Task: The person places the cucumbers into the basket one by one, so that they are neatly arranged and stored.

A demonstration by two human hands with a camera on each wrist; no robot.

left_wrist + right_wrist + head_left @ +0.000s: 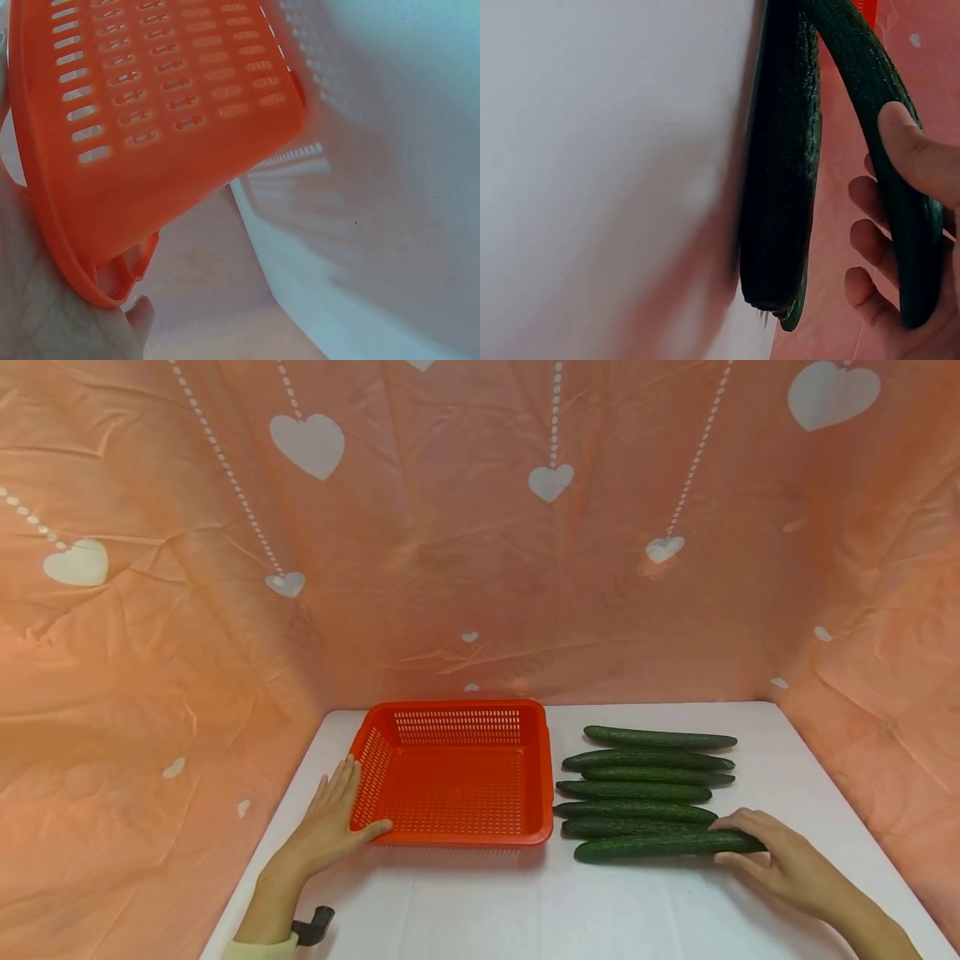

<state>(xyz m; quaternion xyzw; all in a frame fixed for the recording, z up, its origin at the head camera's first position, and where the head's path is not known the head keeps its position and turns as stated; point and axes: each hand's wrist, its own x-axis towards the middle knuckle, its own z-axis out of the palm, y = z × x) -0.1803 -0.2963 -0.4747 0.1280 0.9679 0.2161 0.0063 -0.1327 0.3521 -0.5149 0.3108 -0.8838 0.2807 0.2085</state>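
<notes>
An orange-red plastic basket (453,842) with slotted walls stands on the table. My left hand (324,822) lies against its left side with straight fingers, the thumb over the near left corner of the rim; in the left wrist view, that hand (45,277) is partly cut off. Right of the basket, several dark green cucumbers (637,790) lie side by side. My right hand (780,860) grips the right end of the nearest cucumber (645,846). In the right wrist view, the held cucumber (870,90) is angled up from another cucumber (780,172), thumb on one side and fingers around the other.
A white-topped table (480,910) carries everything. Orange sheeting (450,568) with white hearts hangs behind and at both sides. A black band (313,927) is on the left wrist.
</notes>
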